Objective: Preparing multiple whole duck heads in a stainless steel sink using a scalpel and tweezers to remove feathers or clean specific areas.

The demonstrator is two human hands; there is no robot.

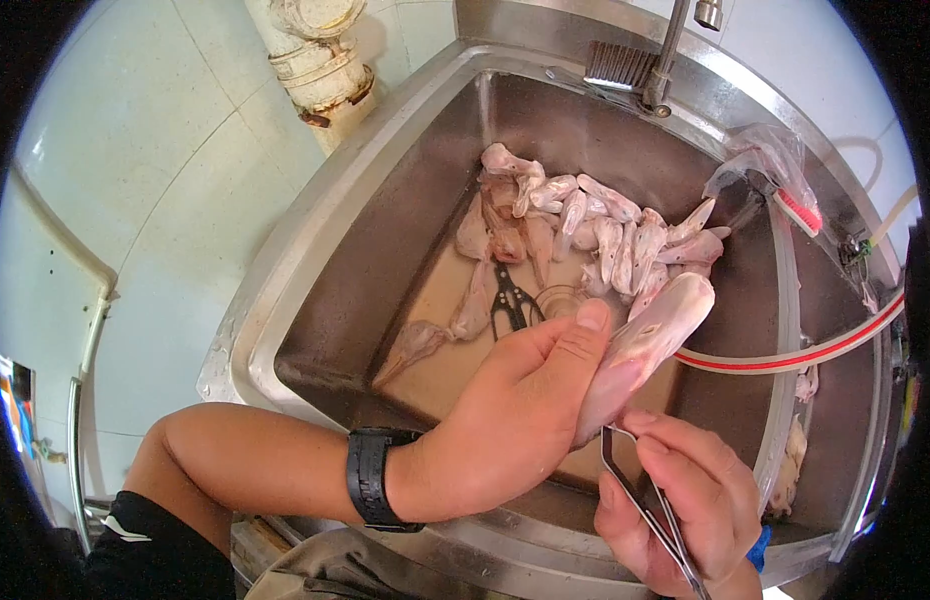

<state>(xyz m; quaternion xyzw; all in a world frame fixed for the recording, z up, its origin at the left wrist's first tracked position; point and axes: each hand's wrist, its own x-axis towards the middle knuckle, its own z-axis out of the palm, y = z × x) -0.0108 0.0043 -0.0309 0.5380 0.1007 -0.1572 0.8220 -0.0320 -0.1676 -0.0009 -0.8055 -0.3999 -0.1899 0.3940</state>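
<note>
My left hand, with a black watch on its wrist, grips a plucked duck head above the sink, its pale bill pointing up and to the right. In my right hand is a pair of metal tweezers; their tips are at the lower end of the head, just below my left hand. Whether the tips pinch anything is too small to tell. Several more plucked duck heads lie heaped in the steel sink basin. Black-handled scissors rest among them, partly hidden by my left hand.
A clear hose with a red stripe crosses the divider into the basin. A red-bristled brush and a plastic bag sit at the back right corner. Behind stands a faucet beside a dark brush. Pale pieces lie in the right basin.
</note>
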